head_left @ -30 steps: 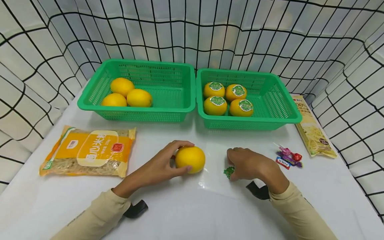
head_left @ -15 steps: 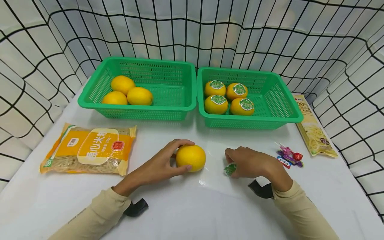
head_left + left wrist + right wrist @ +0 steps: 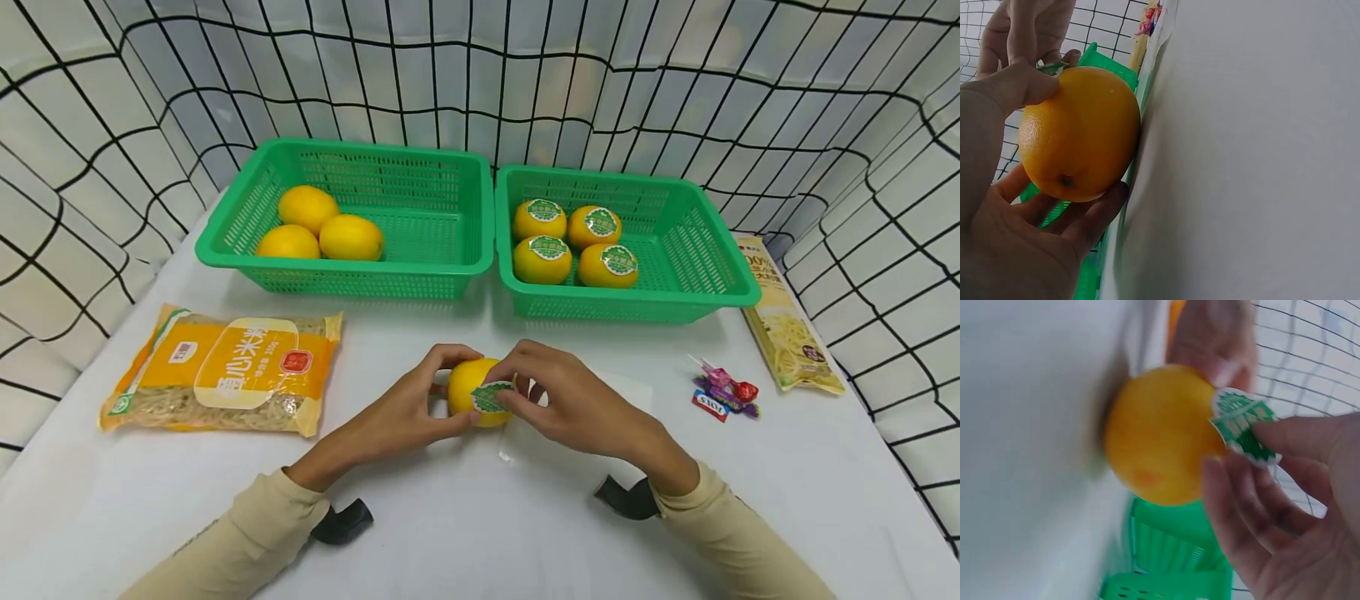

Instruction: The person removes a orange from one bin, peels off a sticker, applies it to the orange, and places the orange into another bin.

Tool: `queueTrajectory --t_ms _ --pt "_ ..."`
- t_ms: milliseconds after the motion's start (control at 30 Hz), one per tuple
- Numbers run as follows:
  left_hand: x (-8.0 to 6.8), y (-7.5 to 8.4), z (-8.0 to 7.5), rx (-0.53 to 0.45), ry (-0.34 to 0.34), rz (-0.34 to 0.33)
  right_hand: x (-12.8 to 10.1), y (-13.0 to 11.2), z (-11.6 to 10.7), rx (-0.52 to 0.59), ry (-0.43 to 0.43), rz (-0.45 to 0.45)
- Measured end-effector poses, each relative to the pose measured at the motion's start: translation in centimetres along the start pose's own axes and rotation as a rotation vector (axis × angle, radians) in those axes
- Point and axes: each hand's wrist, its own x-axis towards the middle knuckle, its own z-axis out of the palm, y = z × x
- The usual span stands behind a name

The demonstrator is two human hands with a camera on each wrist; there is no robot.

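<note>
My left hand cupped the orange on the white table, near the middle, thumb over the top and fingers curled beneath. My right hand pinched a green sticker between thumb and fingertips, its edge against the orange's near-right side; the right wrist view showed white print on the sticker, too blurred to read, with one corner lifted off the peel. The part of the orange beneath both hands was hidden in the head view.

In the far-right green basket lay four labelled oranges, each under a round green-and-white sticker whose writing was too small to make out. In the far-left green basket lay three plain oranges.

On the left lay a yellow packet with Chinese characters, of which "心米" could be read. At the right edge lay a noodle packet printed "100%", its remaining text illegible. Just beside it lay wrapped sweets, one with a small label I could not read. A clear sheet lay under my right hand, its outline hard to trace.
</note>
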Motion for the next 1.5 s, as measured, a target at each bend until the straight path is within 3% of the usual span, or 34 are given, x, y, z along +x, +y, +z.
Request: queueTrajectory --t_ms 233,533,733,867,1067,1367,1500 --pt "-0.1 0.0 0.1 -0.045 -0.002 0.015 0.1 0.2 1.4 -0.090 0.101 -0.033" --pt "-0.2 0.0 0.1 -0.056 0.010 -0.021 0.4 0.2 1.1 -0.054 0.103 -0.022" --pt "-0.2 -0.1 0.0 -0.060 0.010 -0.012 0.6 0.1 1.4 -0.230 0.135 -0.034" --pt "-0.2 -0.1 0.0 -0.064 0.012 0.012 0.5 0.3 1.7 -0.379 0.213 -0.076" --pt "-0.1 -0.1 0.0 -0.071 0.026 0.042 0.4 0.7 1.9 -0.455 0.292 -0.169" --pt "0.1 0.3 -0.4 -0.087 0.168 0.007 0.4 0.9 2.2 -0.516 0.293 -0.235" --pt "0.1 0.2 -0.2 -0.106 0.195 -0.005 0.4 0.9 2.0 -0.538 0.309 -0.236"
